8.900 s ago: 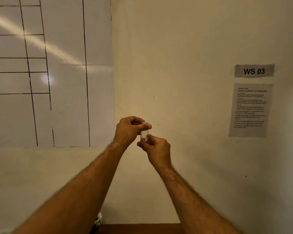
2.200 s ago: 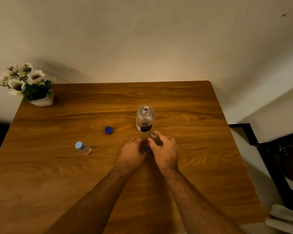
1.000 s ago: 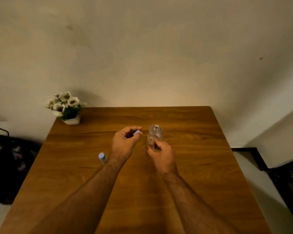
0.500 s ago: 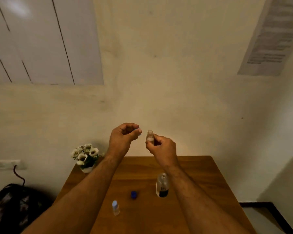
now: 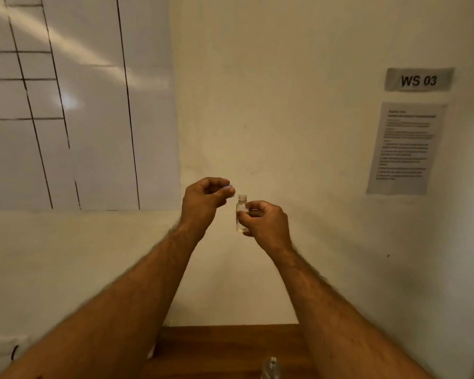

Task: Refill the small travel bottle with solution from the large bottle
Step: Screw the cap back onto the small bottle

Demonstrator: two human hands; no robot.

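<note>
Bottle (image 5: 241, 213) clear, cylindrical, uncapped, pinched upright; cap (image 5: 228, 187) apart.

clear uncapped travel bottle (image 5: 241, 213), upright, nearly empty

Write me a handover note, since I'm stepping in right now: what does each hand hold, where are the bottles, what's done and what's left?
Left hand: pinching the small light-blue cap, raised in front of the wall.
Right hand: gripping the small travel bottle, upright, uncapped, beside the left hand; only a little liquid shows at its bottom.
Large bottle: standing on the wooden table below, just its open top visible at the frame's lower edge.
Done: the travel bottle's cap is off.
Left: pour solution from the large bottle into the travel bottle, then recap both.
</note>
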